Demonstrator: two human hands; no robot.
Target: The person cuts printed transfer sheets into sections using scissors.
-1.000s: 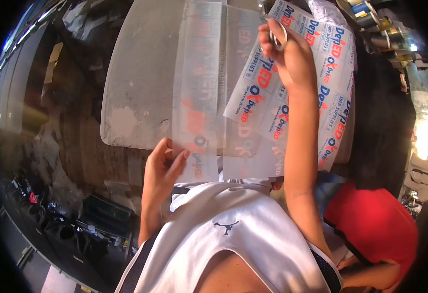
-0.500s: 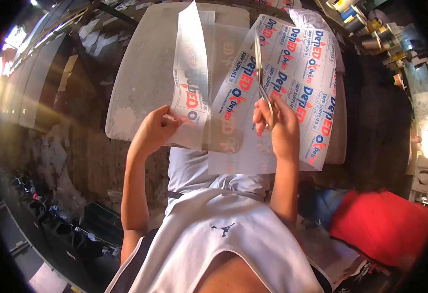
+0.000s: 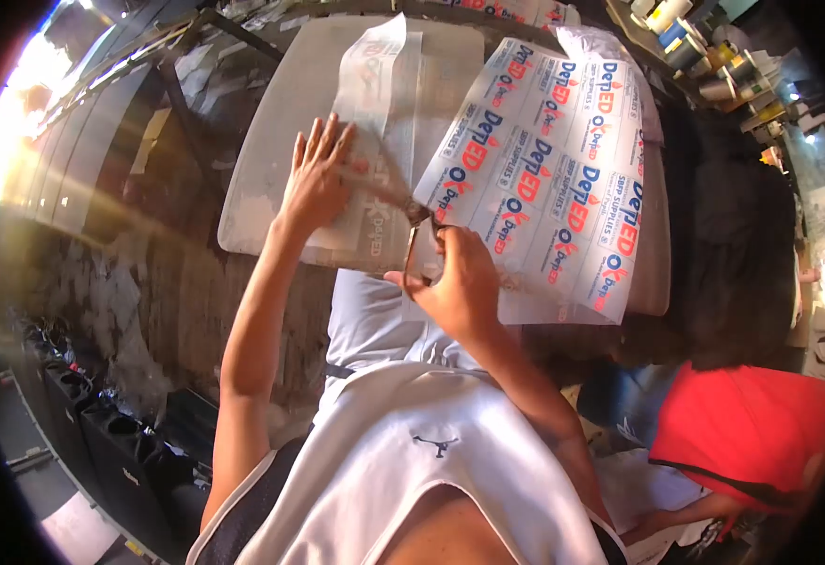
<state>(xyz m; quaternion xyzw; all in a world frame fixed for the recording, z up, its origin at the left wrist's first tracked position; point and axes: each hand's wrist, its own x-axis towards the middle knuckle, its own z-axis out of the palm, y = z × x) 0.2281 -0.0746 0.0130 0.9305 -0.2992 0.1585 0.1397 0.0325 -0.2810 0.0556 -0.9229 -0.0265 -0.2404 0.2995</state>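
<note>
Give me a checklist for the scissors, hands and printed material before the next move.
1. Scissors gripped by the handles in the right hand: ok.
2. Scissor blades open or closed: cannot tell, motion blur.
3. Left hand well away from the blades: not ok, they point towards it.
4. Left hand pressing on the printed strip: cannot tell; it is at the strip's left edge.
5. DepED-printed sheet print side up: ok.

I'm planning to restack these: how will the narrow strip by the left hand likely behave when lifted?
The narrow strip will probably be floppy, since its far end looks wavy. It's likely light too, appearing thin, like paper or film.
</note>
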